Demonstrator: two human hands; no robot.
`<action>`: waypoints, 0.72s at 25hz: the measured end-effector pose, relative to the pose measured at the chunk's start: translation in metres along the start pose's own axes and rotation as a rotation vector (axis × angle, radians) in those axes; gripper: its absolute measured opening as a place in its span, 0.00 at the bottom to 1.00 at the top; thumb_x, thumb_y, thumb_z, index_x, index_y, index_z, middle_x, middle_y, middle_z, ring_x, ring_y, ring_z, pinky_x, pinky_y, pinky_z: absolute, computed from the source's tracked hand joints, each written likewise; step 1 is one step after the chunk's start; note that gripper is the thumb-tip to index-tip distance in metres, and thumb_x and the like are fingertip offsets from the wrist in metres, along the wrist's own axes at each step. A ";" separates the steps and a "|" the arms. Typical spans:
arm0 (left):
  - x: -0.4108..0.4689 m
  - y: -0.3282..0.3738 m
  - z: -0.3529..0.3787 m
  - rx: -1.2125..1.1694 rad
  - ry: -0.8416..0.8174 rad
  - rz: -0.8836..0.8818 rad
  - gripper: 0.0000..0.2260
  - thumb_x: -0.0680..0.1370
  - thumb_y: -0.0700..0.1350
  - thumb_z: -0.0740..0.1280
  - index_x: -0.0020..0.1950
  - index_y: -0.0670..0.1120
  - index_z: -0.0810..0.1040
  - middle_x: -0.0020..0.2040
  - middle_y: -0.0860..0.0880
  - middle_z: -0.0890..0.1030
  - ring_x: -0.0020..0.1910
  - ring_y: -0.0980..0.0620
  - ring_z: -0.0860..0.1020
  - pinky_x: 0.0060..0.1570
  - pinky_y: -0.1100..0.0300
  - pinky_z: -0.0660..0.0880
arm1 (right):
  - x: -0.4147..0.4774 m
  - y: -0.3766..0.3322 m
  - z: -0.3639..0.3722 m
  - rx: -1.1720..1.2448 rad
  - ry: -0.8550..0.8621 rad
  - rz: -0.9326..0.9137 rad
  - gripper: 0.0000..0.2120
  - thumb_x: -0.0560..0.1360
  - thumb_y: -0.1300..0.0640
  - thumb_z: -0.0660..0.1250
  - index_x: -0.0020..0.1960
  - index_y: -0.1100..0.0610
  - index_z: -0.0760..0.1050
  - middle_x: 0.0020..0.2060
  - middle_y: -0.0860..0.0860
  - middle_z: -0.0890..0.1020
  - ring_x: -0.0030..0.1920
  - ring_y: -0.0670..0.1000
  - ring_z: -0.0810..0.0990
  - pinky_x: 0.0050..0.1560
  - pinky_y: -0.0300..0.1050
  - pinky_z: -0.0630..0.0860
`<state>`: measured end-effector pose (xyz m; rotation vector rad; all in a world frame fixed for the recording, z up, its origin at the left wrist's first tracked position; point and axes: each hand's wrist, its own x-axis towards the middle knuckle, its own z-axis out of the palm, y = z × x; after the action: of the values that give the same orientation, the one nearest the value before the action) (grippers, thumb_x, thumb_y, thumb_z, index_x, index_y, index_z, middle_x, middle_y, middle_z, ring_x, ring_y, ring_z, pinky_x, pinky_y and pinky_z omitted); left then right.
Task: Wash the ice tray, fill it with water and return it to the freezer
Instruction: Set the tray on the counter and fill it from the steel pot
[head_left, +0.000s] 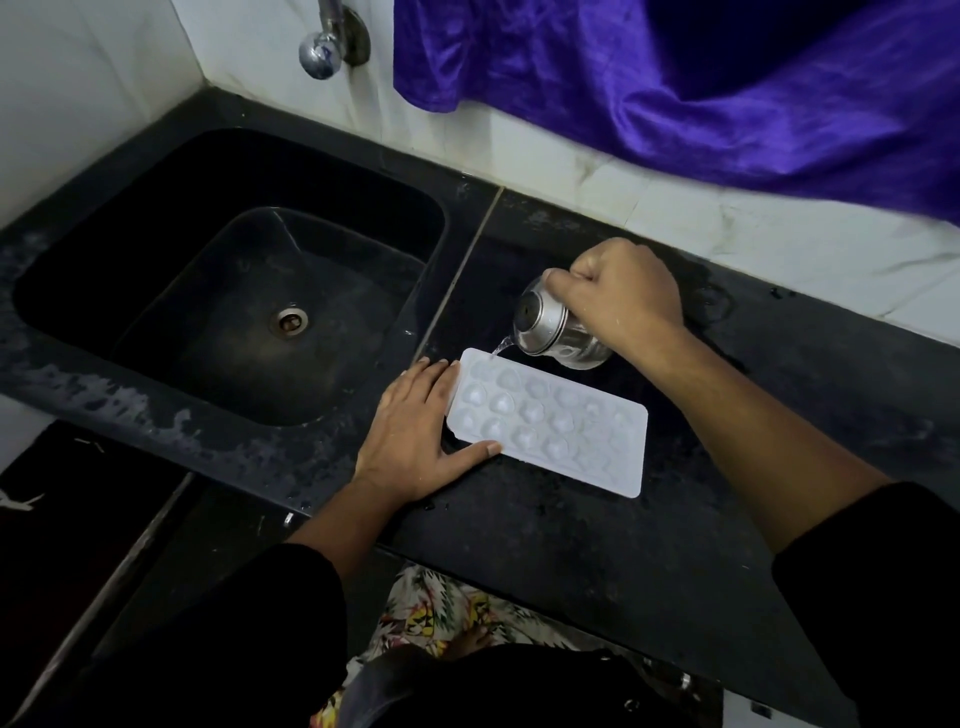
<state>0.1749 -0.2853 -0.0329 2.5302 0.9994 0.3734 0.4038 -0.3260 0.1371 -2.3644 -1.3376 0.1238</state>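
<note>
Right hand (618, 296) is gripping a steel cup (550, 327), fingers curled tight round its body, tipping it so the mouth is pointing down and left. A thin stream of water (501, 347) is running off the rim onto the far left corner of the ice tray (550, 421). Left hand (415, 436) is lying flat with straight fingers, fingertips touching the tray's left short edge and thumb stretching along its near long edge; it is holding nothing, just steadying. The tray is lying flat on the dark worktop (571, 545), cells up, just right of the sink (104, 270). Which cells are already full is hard to tell. The worktop is looking wet around the tray. A tap (322, 52) is sitting on the wall above the sink and a purple cloth (675, 93) is hanging behind.

Judging this as the filling step, with the freezer trip not yet begun.

Risks: the stream is landing right at the corner rim, so water may be running onto the worktop instead of into the cells. Tipping the cup harder could be flooding the near cells and leaving the right end dry. The wet surface could be letting the tray slide if the left hand is pushing. A thin tray full of water is probably going to spill if lifted by one end
</note>
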 end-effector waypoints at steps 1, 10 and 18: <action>0.000 0.000 0.000 0.001 -0.003 -0.001 0.49 0.73 0.79 0.59 0.83 0.46 0.60 0.82 0.48 0.64 0.83 0.48 0.57 0.82 0.47 0.54 | 0.000 0.005 -0.001 0.060 -0.008 0.034 0.25 0.76 0.47 0.70 0.26 0.58 0.70 0.20 0.48 0.69 0.23 0.49 0.69 0.29 0.43 0.62; 0.001 0.001 -0.001 0.003 0.005 -0.002 0.48 0.73 0.77 0.61 0.83 0.46 0.61 0.82 0.47 0.64 0.83 0.48 0.58 0.81 0.46 0.54 | -0.018 0.044 -0.014 1.015 0.022 0.399 0.21 0.78 0.53 0.72 0.30 0.53 0.70 0.21 0.47 0.66 0.22 0.45 0.62 0.24 0.38 0.59; 0.000 0.001 -0.001 -0.005 0.006 -0.004 0.48 0.73 0.78 0.60 0.83 0.46 0.61 0.82 0.47 0.65 0.82 0.48 0.58 0.81 0.45 0.56 | -0.021 0.026 -0.011 0.760 0.014 0.130 0.25 0.77 0.53 0.74 0.28 0.64 0.69 0.24 0.53 0.69 0.25 0.49 0.66 0.31 0.42 0.64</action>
<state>0.1754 -0.2862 -0.0319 2.5235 1.0044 0.3826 0.4159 -0.3586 0.1338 -1.7835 -0.9004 0.5465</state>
